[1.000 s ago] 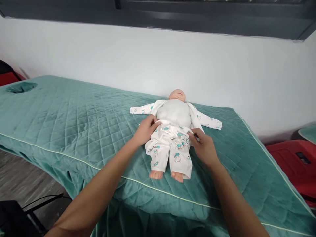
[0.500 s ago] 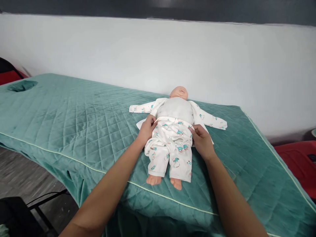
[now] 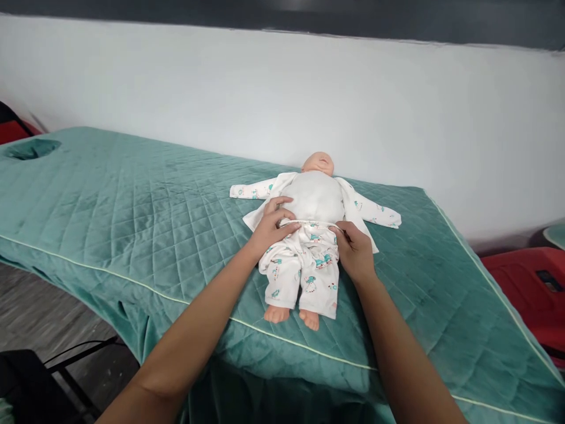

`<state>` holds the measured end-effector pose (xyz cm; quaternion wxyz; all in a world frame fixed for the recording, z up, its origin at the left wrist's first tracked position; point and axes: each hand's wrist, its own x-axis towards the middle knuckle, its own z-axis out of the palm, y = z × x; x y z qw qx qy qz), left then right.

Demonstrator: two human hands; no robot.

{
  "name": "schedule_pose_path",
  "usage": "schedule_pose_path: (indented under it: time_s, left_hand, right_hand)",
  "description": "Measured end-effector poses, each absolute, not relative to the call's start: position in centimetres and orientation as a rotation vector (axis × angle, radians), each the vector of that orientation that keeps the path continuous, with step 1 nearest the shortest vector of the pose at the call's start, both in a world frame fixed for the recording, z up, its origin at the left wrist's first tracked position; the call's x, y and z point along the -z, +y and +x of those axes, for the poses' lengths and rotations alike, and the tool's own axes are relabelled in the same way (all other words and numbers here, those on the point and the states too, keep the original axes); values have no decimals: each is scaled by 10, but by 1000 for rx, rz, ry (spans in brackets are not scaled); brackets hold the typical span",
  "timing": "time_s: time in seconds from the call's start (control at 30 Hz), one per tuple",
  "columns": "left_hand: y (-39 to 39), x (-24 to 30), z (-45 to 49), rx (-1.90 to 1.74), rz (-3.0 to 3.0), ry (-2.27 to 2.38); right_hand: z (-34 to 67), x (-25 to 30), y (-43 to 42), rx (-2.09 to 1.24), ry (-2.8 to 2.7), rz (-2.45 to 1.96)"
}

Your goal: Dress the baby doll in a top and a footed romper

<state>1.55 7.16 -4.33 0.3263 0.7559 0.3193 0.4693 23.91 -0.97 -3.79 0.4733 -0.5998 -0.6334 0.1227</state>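
A baby doll [image 3: 318, 162] lies on its back, its head by the wall. Printed white pants [image 3: 311, 268] cover its legs, and the bare feet stick out of the cuffs. An open white jacket [image 3: 369, 212] is on its arms, spread to both sides of the pale torso. My left hand [image 3: 271, 228] has the waistband between thumb and a finger, its other fingers spread on the doll's side. At the opposite side of the waist, my right hand [image 3: 354, 250] pinches the waistband, its fingers curled.
The doll rests on a bed with a green quilted cover [image 3: 145, 229], near its front edge. A white wall [image 3: 265, 94] runs behind. Red objects [image 3: 529, 288] stand past the right end. A face hole [image 3: 33, 149] is at the far left.
The waistband has come down a little toward the feet. My left hand has shifted inward over the belly side and its fingers have spread; my right hand still grips the band.
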Motion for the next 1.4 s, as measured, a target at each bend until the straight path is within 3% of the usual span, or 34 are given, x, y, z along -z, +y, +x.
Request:
schedule_pose_path:
  time_s: [0.23,0.4,0.8,1.1,1.4]
  left_hand:
    - [77,49,10,-1350,1529,875]
    - [79,48,6,-1158,1037,885]
    - [78,49,6,-1091,1285,929]
    - [80,54,8,-1158,1477,961]
    - [84,58,6,-1116,1425,1002]
  right_hand:
    - [243,41,-6,-651,-1366,-1414]
    - [251,36,-7,-847,-1318,-1431]
    - [275,26,-26,-1238,-1529,-1355]
    - [274,35,-18,-1197,-1526,-1331]
    - [271,52,-11,-947,-1399,-1380]
